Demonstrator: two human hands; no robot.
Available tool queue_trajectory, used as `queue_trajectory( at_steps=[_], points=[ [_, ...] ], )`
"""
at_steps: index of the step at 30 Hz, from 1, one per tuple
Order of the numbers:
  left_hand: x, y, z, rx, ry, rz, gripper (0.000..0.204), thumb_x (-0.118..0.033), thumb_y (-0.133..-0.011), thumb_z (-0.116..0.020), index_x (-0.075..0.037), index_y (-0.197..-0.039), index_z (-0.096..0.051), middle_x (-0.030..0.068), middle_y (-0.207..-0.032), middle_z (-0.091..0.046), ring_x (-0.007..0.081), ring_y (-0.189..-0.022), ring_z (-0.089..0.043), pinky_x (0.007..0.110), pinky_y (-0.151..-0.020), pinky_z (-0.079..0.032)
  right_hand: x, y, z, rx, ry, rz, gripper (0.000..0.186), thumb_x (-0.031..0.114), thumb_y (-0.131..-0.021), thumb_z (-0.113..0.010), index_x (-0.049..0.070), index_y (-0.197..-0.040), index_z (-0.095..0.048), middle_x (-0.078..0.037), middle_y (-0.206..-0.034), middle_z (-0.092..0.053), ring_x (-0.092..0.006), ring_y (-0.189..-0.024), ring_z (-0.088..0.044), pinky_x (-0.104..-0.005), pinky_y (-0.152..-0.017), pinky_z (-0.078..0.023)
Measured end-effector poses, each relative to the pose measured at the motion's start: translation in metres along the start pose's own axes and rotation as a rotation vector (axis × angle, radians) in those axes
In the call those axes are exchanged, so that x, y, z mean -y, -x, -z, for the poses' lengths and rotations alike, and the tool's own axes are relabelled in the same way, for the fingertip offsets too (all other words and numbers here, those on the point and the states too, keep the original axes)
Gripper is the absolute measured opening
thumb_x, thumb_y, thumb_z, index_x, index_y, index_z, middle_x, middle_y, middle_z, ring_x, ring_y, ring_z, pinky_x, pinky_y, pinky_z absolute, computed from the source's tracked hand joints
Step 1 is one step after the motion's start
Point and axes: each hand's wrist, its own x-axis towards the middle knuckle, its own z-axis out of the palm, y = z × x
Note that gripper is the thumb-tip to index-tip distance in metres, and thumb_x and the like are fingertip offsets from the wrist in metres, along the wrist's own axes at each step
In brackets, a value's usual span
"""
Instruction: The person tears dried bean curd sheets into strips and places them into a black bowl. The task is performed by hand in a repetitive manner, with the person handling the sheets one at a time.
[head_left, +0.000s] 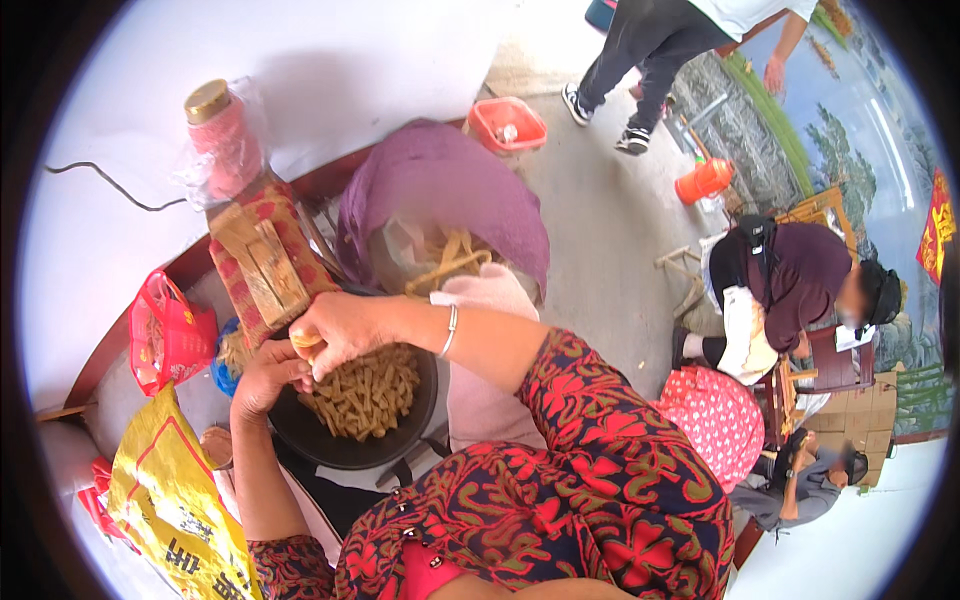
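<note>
Below the right grip [340,332], a dark bowl [413,427] holds short tan pieces [365,395]; beyond it and rightward, a purple bag [440,170] holds longer strips [455,265]. That grip, its forearm crossing leftward, is clamped on a tan roll [305,340]; the left grip [272,376] curls in just beside it, whether pinching anything I cannot tell.

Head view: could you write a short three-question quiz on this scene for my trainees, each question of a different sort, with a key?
1. True or false: the silver bracelet is on the same arm as the right hand.
2. What lies in the dark bowl?
A) Red beads
B) Short tan pieces
C) Blue yarn
3. Fill in the colour: the bulging cloth behind the longer tan strips is ____.

Key: 1. True. 2. B. 3. Purple.
</note>
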Motion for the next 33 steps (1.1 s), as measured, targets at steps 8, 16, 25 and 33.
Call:
queue_trajectory(
  at_steps=[8, 16, 25, 33],
  points=[
    [-0.005, 0.005, 0.002, 0.080, -0.028, -0.063, 0.037, -0.036, -0.094, -0.060, -0.002, -0.080, -0.067, 0.0034, -0.067, -0.064, 0.0129, -0.056, -0.061, 0.022, -0.053, -0.046, 0.005, -0.005, -0.008, 0.002, -0.428, -0.046, 0.023, 0.003, -0.073, -0.074, 0.000, -0.081, -0.052, -0.005, -0.075, -0.062, -0.0134, -0.077, -0.066, -0.0299, -0.068, -0.052],
    [-0.010, 0.014, -0.026, 0.130, 0.135, -0.276, 0.043, -0.036, -0.094, -0.061, -0.004, -0.065, -0.060, 0.0027, -0.058, -0.056, 0.0099, -0.049, -0.051, 0.021, -0.047, -0.039, 0.015, 0.003, 0.003, 0.032, -0.408, 0.077, 0.019, 0.005, -0.074, -0.072, 0.004, -0.076, -0.053, 0.000, -0.070, -0.057, -0.0077, -0.067, -0.053, -0.0283, -0.063, -0.048],
    [-0.014, 0.016, -0.013, -0.155, -0.827, -0.194, 0.020, -0.026, -0.092, -0.056, -0.007, -0.091, -0.061, 0.0124, -0.076, -0.060, 0.0298, -0.073, -0.057, 0.039, -0.066, -0.046, -0.016, -0.013, -0.005, -0.345, -0.898, -0.239, 0.040, 0.036, -0.101, -0.043, 0.002, -0.096, -0.063, -0.005, -0.091, -0.065, -0.0103, -0.076, -0.053, -0.0247, -0.069, -0.044],
    [-0.006, -0.001, -0.046, -0.515, -0.151, -0.582, 0.053, -0.045, -0.103, -0.038, 0.001, -0.117, -0.059, 0.0102, -0.086, -0.066, 0.0202, -0.084, -0.065, 0.033, -0.072, -0.052, 0.009, -0.019, -0.010, -0.077, -0.810, -0.231, 0.028, 0.029, -0.099, -0.055, 0.005, -0.088, -0.064, -0.001, -0.073, -0.058, -0.0077, -0.057, -0.052, -0.0199, -0.047, -0.038]
  ],
)
